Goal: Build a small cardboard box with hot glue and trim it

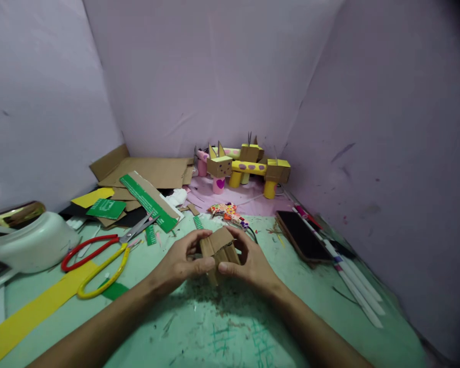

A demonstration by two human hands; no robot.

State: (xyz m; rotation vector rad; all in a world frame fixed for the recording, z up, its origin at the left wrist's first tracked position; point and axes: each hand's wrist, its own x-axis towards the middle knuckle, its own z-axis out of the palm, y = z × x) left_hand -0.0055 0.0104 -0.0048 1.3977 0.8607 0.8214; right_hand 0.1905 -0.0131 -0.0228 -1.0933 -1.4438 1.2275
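Note:
A small folded piece of brown cardboard (219, 244), roughly box-shaped, is held between both hands above the green tabletop. My left hand (187, 255) grips its left side, thumb in front and fingers behind. On the opposite side, my right hand (251, 258) closes round it in the same way, the two thumbs almost meeting at the front. The far fingers are partly hidden by the cardboard. Scissors (120, 238) with one red and one yellow handle lie open to the left of my left hand.
Cardboard scraps (149, 171) and a green-printed strip (153, 202) pile up at the back left. Cardboard animal figures (249, 167) stand against the back wall. A phone (302, 236) and white sticks (352, 281) lie right. A yellow strip (38, 306) and white pot-like object (42, 243) are left.

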